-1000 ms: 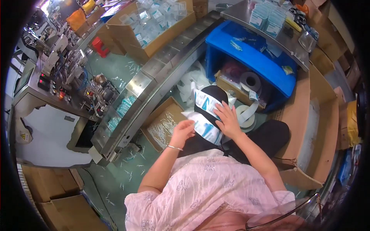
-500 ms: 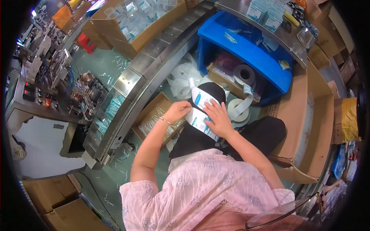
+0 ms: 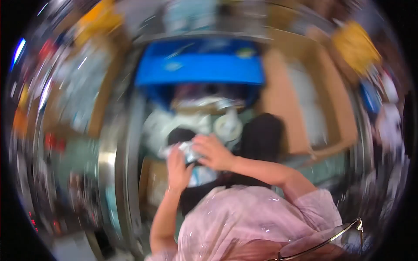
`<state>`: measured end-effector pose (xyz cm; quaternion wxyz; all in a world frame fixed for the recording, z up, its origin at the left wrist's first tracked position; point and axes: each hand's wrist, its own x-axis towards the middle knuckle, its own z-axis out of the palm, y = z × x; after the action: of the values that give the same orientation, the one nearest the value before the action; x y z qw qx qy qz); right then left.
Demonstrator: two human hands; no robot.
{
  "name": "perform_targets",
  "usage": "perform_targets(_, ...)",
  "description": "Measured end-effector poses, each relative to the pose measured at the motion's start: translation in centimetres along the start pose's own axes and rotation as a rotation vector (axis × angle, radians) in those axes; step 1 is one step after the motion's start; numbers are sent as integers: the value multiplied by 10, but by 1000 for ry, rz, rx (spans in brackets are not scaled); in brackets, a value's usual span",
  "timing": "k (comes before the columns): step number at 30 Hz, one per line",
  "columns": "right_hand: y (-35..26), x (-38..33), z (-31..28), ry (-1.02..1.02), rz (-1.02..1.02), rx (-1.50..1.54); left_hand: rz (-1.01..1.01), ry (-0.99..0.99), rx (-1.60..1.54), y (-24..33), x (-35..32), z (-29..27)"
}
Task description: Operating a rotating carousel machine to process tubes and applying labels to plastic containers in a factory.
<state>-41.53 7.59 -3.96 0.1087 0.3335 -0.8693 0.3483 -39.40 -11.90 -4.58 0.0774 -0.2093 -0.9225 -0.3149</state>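
The view is smeared by motion. Between my hands, over my dark-trousered left knee, is a white-and-blue printed piece (image 3: 189,152); its exact kind is too blurred to tell. My left hand (image 3: 177,169) is against its left side, fingers pointing up and thumb toward the right. From the right, my right hand (image 3: 213,152) curls over it, fingertips on its upper edge. A second white-and-blue printed piece (image 3: 202,175) lies on my lap just below the hands.
A blue bin (image 3: 200,69) lies on its side ahead, a white roll (image 3: 228,127) before it. To the right stands an open cardboard box (image 3: 278,95). A metal conveyor edge (image 3: 130,169) runs along the left, near a small carton (image 3: 152,180) and a box of clear containers (image 3: 82,87).
My view has swung toward the left, so the surroundings are turned and blurred. My hands have come closer together around the printed piece, where before they lay flatter across it.
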Motion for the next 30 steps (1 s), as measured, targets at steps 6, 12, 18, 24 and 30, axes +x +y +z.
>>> perform_targets(6, 73, 6, -201, 261, 150, -439, -40, 42, 453, -8, -27, -15)
perform_targets(12, 265, -172, -302, 12, 1229, -574, 12, 416, 349, 40, 10, -2)
perform_targets(18, 274, -216, -172, -173, 1450, -392, -1, 224, 318, 14, 12, -1)
perform_targets(24, 297, -218, -132, -139, 1625, -917, -75, -101, 301, 43, 37, 10)
perform_targets(30, 264, -222, -220, -31, 1528, -367, 62, -66, 260, 57, 41, 15)
